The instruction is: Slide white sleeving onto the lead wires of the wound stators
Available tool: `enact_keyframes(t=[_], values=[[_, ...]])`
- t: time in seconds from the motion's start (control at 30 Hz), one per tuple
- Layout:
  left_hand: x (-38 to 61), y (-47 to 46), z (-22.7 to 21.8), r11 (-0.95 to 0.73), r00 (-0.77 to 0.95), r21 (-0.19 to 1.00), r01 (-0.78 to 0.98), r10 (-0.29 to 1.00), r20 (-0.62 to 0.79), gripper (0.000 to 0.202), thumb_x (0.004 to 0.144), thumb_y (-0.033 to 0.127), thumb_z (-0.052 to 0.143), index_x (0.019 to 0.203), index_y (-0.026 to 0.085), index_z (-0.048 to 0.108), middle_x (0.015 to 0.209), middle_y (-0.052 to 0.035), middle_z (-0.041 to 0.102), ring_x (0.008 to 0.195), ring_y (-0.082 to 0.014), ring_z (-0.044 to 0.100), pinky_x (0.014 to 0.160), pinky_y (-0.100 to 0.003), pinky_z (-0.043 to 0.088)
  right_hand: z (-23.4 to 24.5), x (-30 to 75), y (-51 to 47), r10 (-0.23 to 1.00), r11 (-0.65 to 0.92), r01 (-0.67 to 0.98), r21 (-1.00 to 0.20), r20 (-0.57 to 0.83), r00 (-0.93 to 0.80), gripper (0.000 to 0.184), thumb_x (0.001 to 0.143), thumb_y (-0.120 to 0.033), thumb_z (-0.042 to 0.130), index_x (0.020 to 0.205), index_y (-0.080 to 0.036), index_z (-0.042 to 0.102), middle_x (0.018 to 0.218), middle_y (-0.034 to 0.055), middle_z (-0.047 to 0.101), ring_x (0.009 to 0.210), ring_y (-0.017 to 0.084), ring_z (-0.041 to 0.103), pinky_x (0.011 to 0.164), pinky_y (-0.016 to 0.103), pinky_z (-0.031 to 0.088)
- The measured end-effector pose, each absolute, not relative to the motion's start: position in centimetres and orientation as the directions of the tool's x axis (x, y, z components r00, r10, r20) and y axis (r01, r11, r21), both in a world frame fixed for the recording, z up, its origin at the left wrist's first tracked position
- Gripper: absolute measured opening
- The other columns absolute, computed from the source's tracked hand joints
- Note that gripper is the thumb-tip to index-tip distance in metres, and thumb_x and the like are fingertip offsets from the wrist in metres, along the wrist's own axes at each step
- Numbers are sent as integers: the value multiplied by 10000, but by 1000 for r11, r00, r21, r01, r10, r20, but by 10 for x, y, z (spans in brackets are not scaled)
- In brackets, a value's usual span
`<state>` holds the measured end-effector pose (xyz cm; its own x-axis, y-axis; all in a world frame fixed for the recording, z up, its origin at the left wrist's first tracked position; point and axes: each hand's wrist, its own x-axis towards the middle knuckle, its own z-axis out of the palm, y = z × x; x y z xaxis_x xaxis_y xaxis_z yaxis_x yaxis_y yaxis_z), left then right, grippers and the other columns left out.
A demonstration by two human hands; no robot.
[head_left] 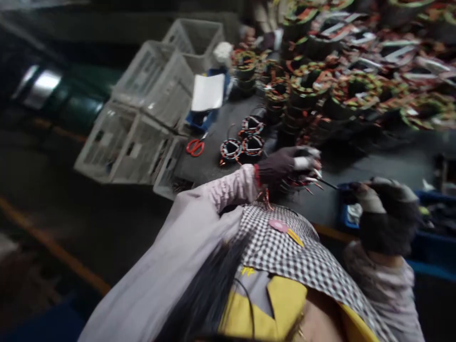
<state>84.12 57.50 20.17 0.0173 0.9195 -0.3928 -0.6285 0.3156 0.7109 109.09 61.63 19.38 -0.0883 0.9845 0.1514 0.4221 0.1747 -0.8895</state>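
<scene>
Flanking one stator [298, 184], two gloved hands [285, 165] [386, 205]

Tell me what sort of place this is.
Probably a motor-winding workshop: a heap of round dark stators wound with coloured wire covers the dark grey workbench, stacked white plastic crates stand beside it, and red-handled scissors lie on it.

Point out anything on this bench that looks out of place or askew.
Nothing is plainly spilled or broken. A white sheet lies loose over a blue bin, and red scissors lie beside the crates. The view is tilted and blurred, so leaning cannot be judged.
</scene>
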Motion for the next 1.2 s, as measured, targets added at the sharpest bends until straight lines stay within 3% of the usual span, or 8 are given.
enact_keyframes(t=[0.07,0.17,0.3,0.57,0.8,0.97,1.1,1.2], values=[[835,578,199,373,108,650,-662,906,-410,72,987,68,913,1016,125,882,1090,-172,889,924,-246,857,811,-330,725,165,1103,618,993,67,385,-921,26,-111,403,858,-662,957,1012,-319,810,893,97,799,785,321,771,804,582,687],[834,586,190,387,80,700,-599,900,-429,274,923,198,1047,1126,151,868,1087,-127,889,825,-187,825,705,-261,671,123,1118,615,973,-52,377,-925,-132,-189,460,920,-698,851,1094,-274,818,894,58,781,811,271,740,856,517,693],[844,590,181,386,-21,791,-475,893,-449,393,863,244,1093,1167,169,857,958,-52,862,695,-126,744,584,-198,566,93,1126,611,982,34,462,-886,-57,-181,433,1005,-691,754,1050,-268,831,888,42,795,841,256,739,921,490,687],[852,587,176,338,-12,770,-540,912,-409,543,780,162,1071,1244,201,792,1111,-68,899,1043,-253,888,896,-344,739,72,1106,610,960,-171,232,-958,-214,-179,508,979,-776,829,1038,-277,761,842,12,804,742,238,754,742,407,684],[851,589,173,321,-26,796,-513,921,-388,592,690,189,1131,1143,201,749,1019,-23,859,943,-218,847,874,-339,714,94,1097,630,942,65,471,-880,-101,-319,271,1095,-508,843,997,-258,804,880,25,811,920,235,776,1027,434,710],[862,589,187,295,19,770,-567,938,-345,624,672,232,1174,1120,202,740,997,-2,822,899,-183,806,856,-313,690,157,1107,620,966,182,313,-932,111,-232,569,1037,-625,900,1469,-264,812,1218,108,898,1051,304,855,1026,528,746],[868,589,196,353,84,746,-564,924,-374,575,728,256,1181,1111,196,755,998,-16,818,844,-164,788,809,-288,680,181,1098,615,917,290,262,-921,188,-352,284,1063,-537,867,1204,-291,889,1120,67,902,1045,287,860,1060,510,739],[860,588,195,342,-16,719,-605,898,-440,442,888,281,1101,1162,221,759,1073,-40,852,909,-191,845,836,-311,719,148,1115,615,977,120,234,-965,72,-202,250,1064,-530,831,1165,-304,864,1094,45,887,952,258,840,935,470,744]])
